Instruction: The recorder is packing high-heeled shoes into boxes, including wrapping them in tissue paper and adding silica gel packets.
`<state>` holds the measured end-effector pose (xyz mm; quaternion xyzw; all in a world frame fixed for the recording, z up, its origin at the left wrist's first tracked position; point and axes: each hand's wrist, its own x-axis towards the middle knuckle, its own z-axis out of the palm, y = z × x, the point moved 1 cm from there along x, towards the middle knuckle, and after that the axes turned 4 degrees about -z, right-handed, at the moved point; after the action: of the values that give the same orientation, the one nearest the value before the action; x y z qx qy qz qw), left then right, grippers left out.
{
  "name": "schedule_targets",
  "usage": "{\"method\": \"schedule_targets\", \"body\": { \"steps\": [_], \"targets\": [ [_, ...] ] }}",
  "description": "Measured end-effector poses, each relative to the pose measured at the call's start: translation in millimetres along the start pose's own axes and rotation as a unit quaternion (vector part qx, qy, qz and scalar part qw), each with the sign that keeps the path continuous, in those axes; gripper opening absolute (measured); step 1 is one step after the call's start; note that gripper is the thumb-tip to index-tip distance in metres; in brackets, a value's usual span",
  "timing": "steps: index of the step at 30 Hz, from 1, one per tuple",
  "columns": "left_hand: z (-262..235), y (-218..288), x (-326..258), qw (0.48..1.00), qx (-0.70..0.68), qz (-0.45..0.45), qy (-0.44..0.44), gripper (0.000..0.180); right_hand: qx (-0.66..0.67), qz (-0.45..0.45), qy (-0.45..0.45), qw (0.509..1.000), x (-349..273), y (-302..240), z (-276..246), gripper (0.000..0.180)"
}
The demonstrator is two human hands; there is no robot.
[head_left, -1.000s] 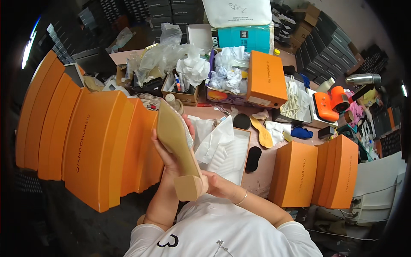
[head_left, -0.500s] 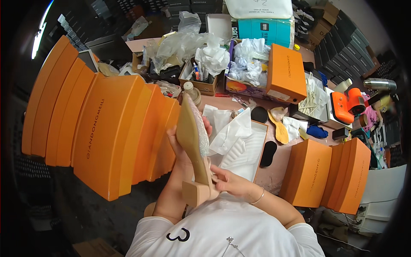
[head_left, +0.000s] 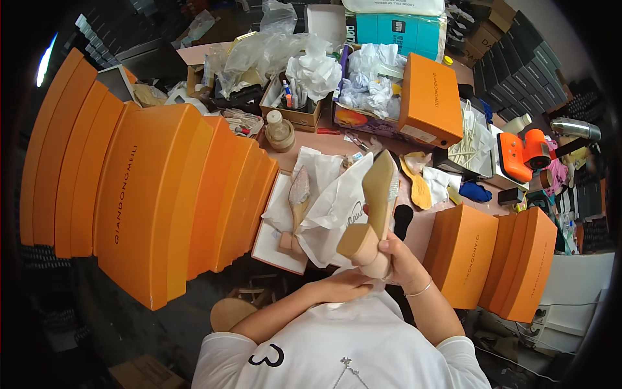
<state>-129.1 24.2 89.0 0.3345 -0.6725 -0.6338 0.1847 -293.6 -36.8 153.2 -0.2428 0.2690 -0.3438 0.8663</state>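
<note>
Left of the hands, a second shoe (head_left: pixel 299 198) lies in the open white box (head_left: pixel 269 243). The left hand (head_left: pixel 342 286) rests flat beside the beige block-heeled shoe (head_left: pixel 376 211), its grip apart. The right hand (head_left: pixel 396 256) is clamped round the heel; hold it firmly, sole turned upward, above the desk (head_left: pixel 337 144).

Place: we were at a shoe packing bench in a stockroom or workshop.
Boxes: we saw tall stacks of orange shoe boxes (head_left: pixel 149 201) on our left and more orange boxes (head_left: pixel 492 259) on our right.
Bench: our pink worktable (head_left: pixel 337 144) was crowded with crumpled tissue paper (head_left: pixel 314 68), loose insoles (head_left: pixel 418 185) and an open white shoe box (head_left: pixel 275 240).
Stock: dark shelving (head_left: pixel 512 58) behind held rows of boxes.
</note>
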Motion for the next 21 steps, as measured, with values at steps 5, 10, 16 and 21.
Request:
{"method": "schedule_targets", "body": {
  "steps": [5, 10, 16, 21],
  "targets": [
    [-59, 13, 2, 0.923, 0.244, 0.002, 0.299, 0.031, -0.259, 0.003, 0.192, 0.947, -58, 31, -117, 0.074],
    [-103, -46, 33, 0.883, 0.332, 0.031, 0.329, 0.030, -0.126, -0.022, 0.206, 0.970, -86, 6, -91, 0.072],
    [-107, 43, 108, 0.888, 0.064, -0.028, 0.454, 0.020, -0.062, 0.014, -0.131, 0.989, -113, -46, -44, 0.098],
    [-107, 70, 110, 0.835, -0.268, 0.087, 0.472, 0.018, -0.195, 0.048, -0.230, 0.952, -95, -52, -36, 0.096]
  ]
}}
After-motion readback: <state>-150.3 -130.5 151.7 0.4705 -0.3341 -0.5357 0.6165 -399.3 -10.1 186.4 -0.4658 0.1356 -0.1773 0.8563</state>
